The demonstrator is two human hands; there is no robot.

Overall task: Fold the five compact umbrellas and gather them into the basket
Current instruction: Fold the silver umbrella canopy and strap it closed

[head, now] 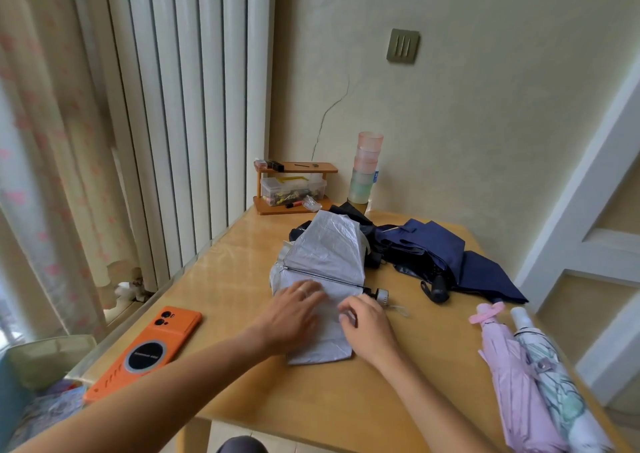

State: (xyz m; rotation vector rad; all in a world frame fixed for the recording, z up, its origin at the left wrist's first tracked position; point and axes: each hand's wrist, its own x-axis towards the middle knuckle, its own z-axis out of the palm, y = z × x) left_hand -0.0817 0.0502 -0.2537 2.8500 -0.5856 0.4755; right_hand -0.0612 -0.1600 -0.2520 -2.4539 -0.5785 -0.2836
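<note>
Nothing legible: faint print on the orange phone (145, 352) — left of the grey umbrella (323, 248) — is too blurred.

Silver-grey fabric umbrella (325, 255) lay centre on the rectangular wooden table (311, 400), navy fabric umbrella (446, 251) behind-right. Pink folded umbrella (512, 383) and white printed umbrella (557, 383) lay touching at right edge; orange flat phone (149, 348) at left.

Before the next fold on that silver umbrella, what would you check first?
1. Left hand flat on the silver umbrella: ok.
2. Right hand pinching its fabric near the handle: ok.
3. Black rib lying straight across the canopy: ok.
4. Navy umbrella folded: not ok, lies loose.
5. Pink umbrella and white umbrella rolled up: ok.
6. Basket within reach: cannot tell.
</note>
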